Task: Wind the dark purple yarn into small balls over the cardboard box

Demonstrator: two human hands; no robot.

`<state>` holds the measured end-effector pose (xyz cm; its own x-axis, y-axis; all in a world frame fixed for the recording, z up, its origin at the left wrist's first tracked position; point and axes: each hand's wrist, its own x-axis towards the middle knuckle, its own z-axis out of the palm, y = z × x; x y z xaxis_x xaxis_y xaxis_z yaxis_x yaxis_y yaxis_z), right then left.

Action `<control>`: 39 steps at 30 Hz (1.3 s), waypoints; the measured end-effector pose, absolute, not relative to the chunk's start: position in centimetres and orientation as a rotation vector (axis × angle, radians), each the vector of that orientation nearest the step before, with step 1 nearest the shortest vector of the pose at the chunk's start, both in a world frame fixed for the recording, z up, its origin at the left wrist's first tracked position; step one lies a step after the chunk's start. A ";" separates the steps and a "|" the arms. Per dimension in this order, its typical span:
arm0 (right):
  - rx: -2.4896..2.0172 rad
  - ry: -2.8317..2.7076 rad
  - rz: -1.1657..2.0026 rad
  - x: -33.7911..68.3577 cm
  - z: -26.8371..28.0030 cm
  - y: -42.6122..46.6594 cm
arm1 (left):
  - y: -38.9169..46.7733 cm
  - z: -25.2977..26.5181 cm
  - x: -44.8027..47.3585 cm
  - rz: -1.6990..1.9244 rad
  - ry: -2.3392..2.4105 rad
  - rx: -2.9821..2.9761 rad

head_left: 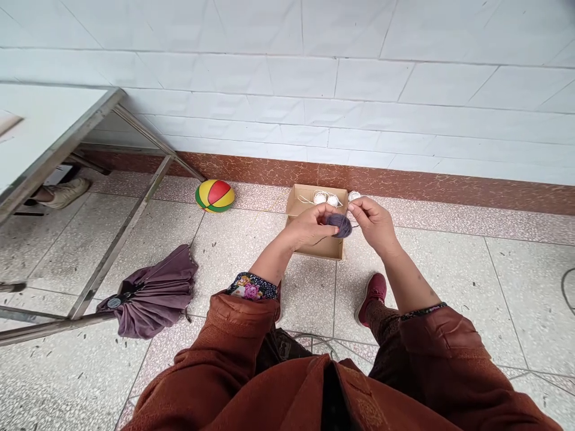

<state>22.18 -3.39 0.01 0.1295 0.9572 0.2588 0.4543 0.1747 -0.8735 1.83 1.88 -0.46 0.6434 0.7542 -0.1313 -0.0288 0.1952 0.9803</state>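
My left hand (312,226) is closed around a ball of dark purple yarn (340,225). Just to its right, my right hand (372,222) pinches a strand of that yarn between thumb and fingertips. Below both hands, an open brown cardboard box (314,250) rests on the floor, partly hidden by the left hand and the ball. Two white yarn balls (326,198) with loose ends lie at the box's far side. A further white ball (354,196) sits outside the box, beyond my right fingers.
A striped red, yellow and green ball (214,196) lies by the tiled wall (287,108). To the left stands a metal-framed table (58,114), with a folded purple umbrella (155,292) by its lower bar. Another person's shoe (67,193) shows under the table. A dark cable (566,287) lies far right.
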 end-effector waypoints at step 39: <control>-1.358 -1.460 0.694 22.1 0.7 -3.5 | 2.3 -1.4 2.3 0.736 0.927 1.233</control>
<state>22.07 -3.50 0.72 0.1122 0.9555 0.2730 0.3914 0.2100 -0.8959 2.34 2.29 -1.36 0.4543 0.8717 -0.1837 0.0183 0.1970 0.9802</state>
